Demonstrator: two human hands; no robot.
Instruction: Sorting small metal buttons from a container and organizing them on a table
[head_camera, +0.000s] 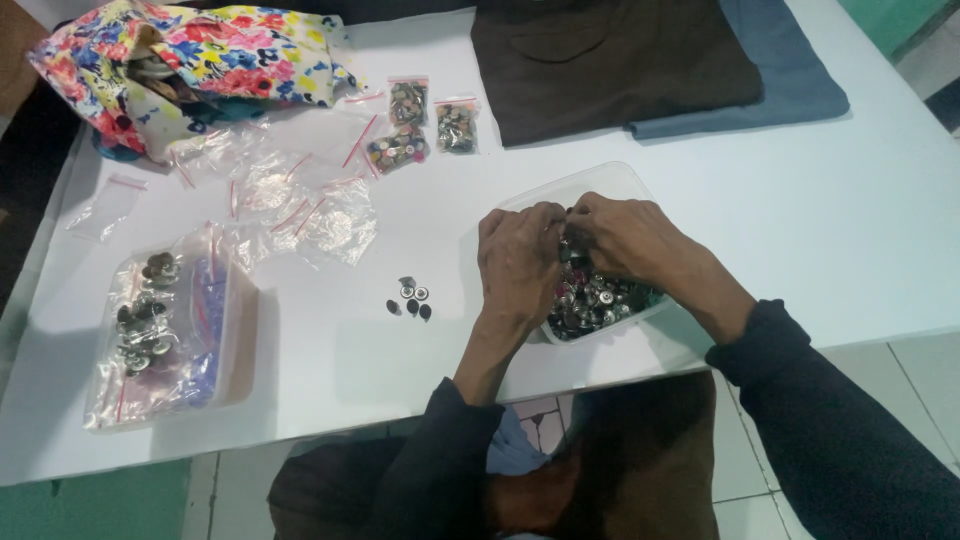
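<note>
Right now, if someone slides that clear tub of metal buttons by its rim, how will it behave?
The clear tub looks thin-walled, so its rim would probably flex. It is heaped with metal buttons, so likely heavy for its size. It sits at the table edge, so a push towards the person could tip it. Both the left hand and right hand are inside.

Three filled button bags (408, 103), five loose buttons (410, 298), two folded cloths (610, 60).
</note>
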